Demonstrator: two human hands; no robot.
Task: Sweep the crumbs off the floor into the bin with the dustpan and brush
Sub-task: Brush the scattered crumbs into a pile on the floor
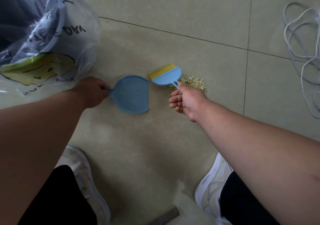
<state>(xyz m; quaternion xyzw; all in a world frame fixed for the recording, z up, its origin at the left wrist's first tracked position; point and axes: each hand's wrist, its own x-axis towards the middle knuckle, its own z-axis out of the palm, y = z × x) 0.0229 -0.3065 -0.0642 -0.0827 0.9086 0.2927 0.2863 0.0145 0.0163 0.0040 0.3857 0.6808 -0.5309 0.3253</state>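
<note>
Plastic is lining the bin (34, 34) at the far left, a clear bag with dark handwriting draped over its rim, and a green-and-yellow piece is lying inside the bag near its lower edge. Just right of the bin, the left hand (92, 92) is gripping the short handle of the blue dustpan (131, 95), its fingers clenched round it. The dustpan is lying flat on the tiled floor (190, 34), its open straight edge facing right. Beside that edge, the blue brush (167, 76) with yellow bristles is hovering or resting just left of the crumbs (190, 84), a pale heap on the floor. The right hand (186, 101) is pinching the brush's thin handle between thumb and forefinger, the other fingers loosely curled below. White cord (301, 51) is lying coiled at the far right. White shoes (209, 188) are showing at the bottom.
</note>
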